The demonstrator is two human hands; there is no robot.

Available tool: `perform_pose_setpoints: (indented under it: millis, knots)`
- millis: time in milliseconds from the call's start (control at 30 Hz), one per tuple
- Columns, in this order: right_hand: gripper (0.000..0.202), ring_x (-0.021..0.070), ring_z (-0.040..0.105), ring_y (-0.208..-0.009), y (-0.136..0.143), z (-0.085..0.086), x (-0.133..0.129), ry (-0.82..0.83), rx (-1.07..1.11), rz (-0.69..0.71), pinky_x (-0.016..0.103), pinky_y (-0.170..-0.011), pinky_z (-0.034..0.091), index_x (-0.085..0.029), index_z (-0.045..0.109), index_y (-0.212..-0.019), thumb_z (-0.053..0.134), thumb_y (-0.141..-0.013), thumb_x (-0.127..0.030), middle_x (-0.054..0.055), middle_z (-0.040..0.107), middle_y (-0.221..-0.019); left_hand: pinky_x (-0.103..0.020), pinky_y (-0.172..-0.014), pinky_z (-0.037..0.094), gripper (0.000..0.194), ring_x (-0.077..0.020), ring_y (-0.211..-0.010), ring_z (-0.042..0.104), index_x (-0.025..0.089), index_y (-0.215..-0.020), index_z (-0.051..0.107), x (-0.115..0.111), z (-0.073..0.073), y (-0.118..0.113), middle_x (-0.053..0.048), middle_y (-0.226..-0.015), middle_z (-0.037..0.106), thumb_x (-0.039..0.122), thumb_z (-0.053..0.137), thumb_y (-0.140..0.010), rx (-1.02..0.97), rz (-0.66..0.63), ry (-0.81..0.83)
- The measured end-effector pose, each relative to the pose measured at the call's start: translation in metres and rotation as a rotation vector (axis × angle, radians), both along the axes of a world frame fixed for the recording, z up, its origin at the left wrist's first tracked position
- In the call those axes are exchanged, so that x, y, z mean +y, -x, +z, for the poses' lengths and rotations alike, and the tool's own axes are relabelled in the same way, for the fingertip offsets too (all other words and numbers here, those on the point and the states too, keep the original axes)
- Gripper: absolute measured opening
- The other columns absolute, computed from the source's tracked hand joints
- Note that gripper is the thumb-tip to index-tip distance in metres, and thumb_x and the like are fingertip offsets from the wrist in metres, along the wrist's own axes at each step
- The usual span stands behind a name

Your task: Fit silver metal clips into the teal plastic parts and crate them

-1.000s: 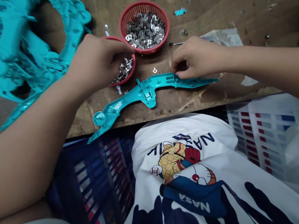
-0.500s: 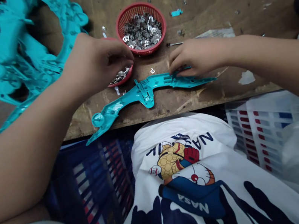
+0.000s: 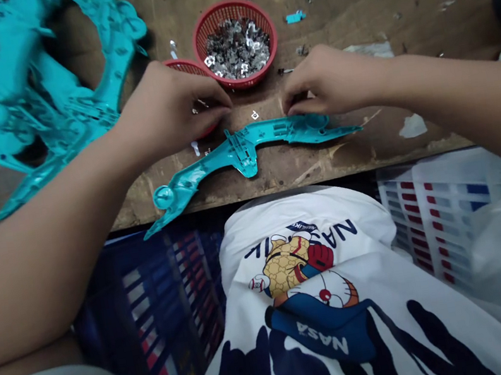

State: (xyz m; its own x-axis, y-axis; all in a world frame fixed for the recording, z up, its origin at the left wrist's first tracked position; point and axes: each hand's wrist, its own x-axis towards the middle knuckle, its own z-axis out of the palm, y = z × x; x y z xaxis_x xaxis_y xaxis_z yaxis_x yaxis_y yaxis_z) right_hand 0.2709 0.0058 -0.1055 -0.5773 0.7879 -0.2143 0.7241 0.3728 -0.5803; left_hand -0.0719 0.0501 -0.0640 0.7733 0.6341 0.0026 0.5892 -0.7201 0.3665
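A long, curved turquoise plastic piece lies near the table's front edge, its ribbed inner side up. My left hand hovers over the small red basket, hiding most of it. Its thumb and fingertips are pinched, and what they hold, if anything, is too small to make out. My right hand is closed just above the right part of the turquoise piece, fingers curled in; anything between them is hidden. A small metal clip lies on the table between the hands.
A larger red basket full of metal clips stands behind. Several turquoise plastic parts are heaped at the left. Small bits, a turquoise scrap and a white scrap lie about. Plastic crates stand below the table edge.
My right hand has risen off the turquoise piece, uncovering its round right part. My left hand has shifted slightly right and down, its fingertips now just past the small basket.
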Motion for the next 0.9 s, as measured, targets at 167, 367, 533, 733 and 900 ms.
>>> perform_pose_setpoints:
  millis: [167,367,533,733,900]
  knots:
    - [0.028,0.0359,0.088,-0.109,0.014,0.013,-0.011,0.107,0.058,-0.161,0.052,-0.110,0.071,-0.027,0.098,-0.115,0.094,-0.097,-0.048,0.013,0.093,-0.107,-0.052,-0.097,0.072,0.061,-0.0323,-0.097,0.090,0.025,-0.126,0.101,-0.004,0.001,-0.006,-0.013,-0.115,0.099,0.061,0.054,-0.112,-0.011,-0.121,0.034]
    - [0.026,0.0370,0.088,-0.093,0.014,0.004,-0.011,0.239,0.086,-0.258,0.054,-0.097,0.075,-0.027,0.098,-0.106,0.101,-0.098,-0.051,0.010,0.088,-0.090,-0.054,-0.107,0.073,0.067,-0.0337,-0.110,0.092,0.016,-0.148,0.095,-0.006,-0.002,-0.007,-0.016,-0.133,0.098,0.052,0.050,-0.114,0.026,-0.151,0.032]
    - [0.019,0.0405,0.088,-0.099,0.017,0.000,-0.014,0.226,0.045,-0.312,0.057,-0.099,0.075,-0.026,0.098,-0.100,0.101,-0.096,-0.044,0.011,0.088,-0.090,-0.053,-0.106,0.074,0.062,-0.0307,-0.103,0.091,0.020,-0.144,0.096,-0.005,-0.006,-0.007,-0.013,-0.124,0.099,0.049,0.049,-0.115,0.062,-0.153,0.019]
    - [0.009,0.0403,0.088,-0.098,0.025,0.004,-0.017,0.196,0.020,-0.340,0.055,-0.095,0.073,-0.026,0.096,-0.093,0.097,-0.095,-0.035,0.012,0.087,-0.089,-0.053,-0.110,0.076,0.061,-0.0296,-0.109,0.091,0.029,-0.143,0.095,-0.006,-0.003,-0.009,-0.009,-0.126,0.099,0.053,0.045,-0.116,0.094,-0.126,0.023]
    - [0.006,0.0375,0.087,-0.101,0.034,0.010,-0.023,0.101,-0.026,-0.327,0.051,-0.101,0.070,-0.023,0.096,-0.097,0.092,-0.093,-0.022,0.013,0.090,-0.094,-0.053,-0.112,0.077,0.062,-0.0303,-0.109,0.090,0.038,-0.140,0.094,-0.006,-0.004,-0.009,-0.005,-0.126,0.098,0.061,0.042,-0.116,0.094,-0.089,0.060]
